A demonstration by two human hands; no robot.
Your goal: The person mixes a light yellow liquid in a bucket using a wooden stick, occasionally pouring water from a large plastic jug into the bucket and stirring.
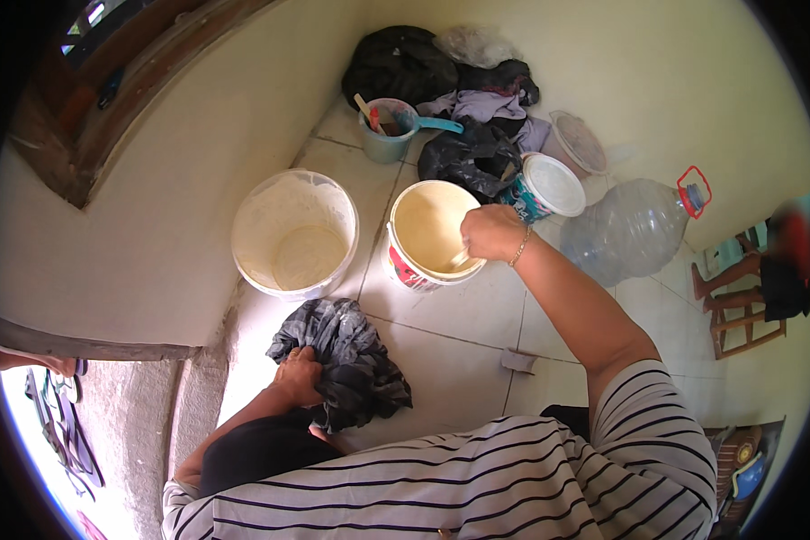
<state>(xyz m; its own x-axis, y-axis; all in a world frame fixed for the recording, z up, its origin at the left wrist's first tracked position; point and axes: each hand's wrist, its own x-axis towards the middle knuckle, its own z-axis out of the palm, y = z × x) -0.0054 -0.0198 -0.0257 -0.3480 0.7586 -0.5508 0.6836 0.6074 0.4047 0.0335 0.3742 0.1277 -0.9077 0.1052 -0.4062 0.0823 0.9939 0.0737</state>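
My right hand (493, 232) is closed around a pale stirring stick (462, 258) that dips into the cream-coloured contents of a white bucket (403, 261) with a red label. To its left stands a larger white bucket (293, 211) with cream residue inside. My left hand (299, 373) grips a crumpled, dark patterned cloth or bag (358, 360) on the tiles, its fingertips partly hidden in the folds. Just right of the cream bucket is a lidded tub (544, 184) with a teal side.
A blue handled pot (382, 139), black bags (396, 63), purple cloth (486, 106) and a large plastic bottle (625, 229) sit along the wall. A person's legs (729, 270) and wooden stool (738, 328) are at right. Another person's foot (58, 364) and sandals (67, 427) are at left.
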